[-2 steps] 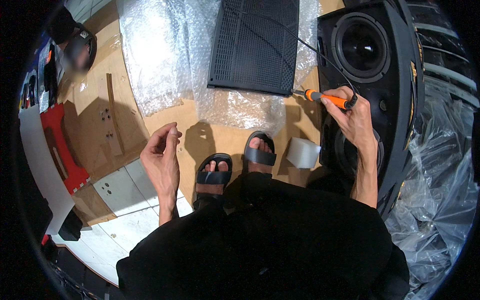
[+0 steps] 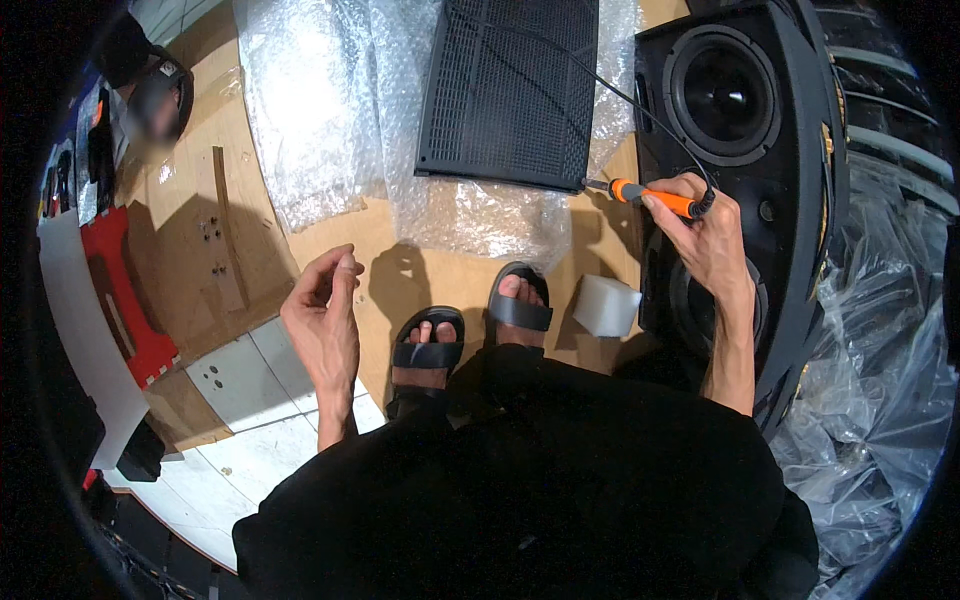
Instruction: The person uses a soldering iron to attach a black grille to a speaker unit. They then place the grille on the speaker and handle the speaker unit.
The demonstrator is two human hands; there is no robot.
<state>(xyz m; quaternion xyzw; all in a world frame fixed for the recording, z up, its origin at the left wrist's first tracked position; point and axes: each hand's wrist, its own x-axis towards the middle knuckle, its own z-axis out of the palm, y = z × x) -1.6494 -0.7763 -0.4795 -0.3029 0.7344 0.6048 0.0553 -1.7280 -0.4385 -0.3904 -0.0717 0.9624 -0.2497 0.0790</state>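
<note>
Head view: grips orange-and-grey corded, pen-shaped hand tool [image 2: 672, 202] in R hand [image 2: 712, 238], thumb + fingers closed round handle. Aims slim tip left at lower R corner of blk rectangular perforated box [image 2: 510, 100]; can't tell if touching or just beside. Has thin blk cable [image 2: 640, 108] running from handle end up over box. Holds L hand [image 2: 325, 315] well apart from box, fingers loosely curled, thumb nr fingertips; can't tell if pinching sth small. Has box lying on clear bubble wrap [image 2: 310, 110], btwn L hand side and blk speaker cabinet [image 2: 800, 130] on R, w/ white foam block [image 2: 607, 306] nr blk sandals [image 2: 428, 354].
</note>
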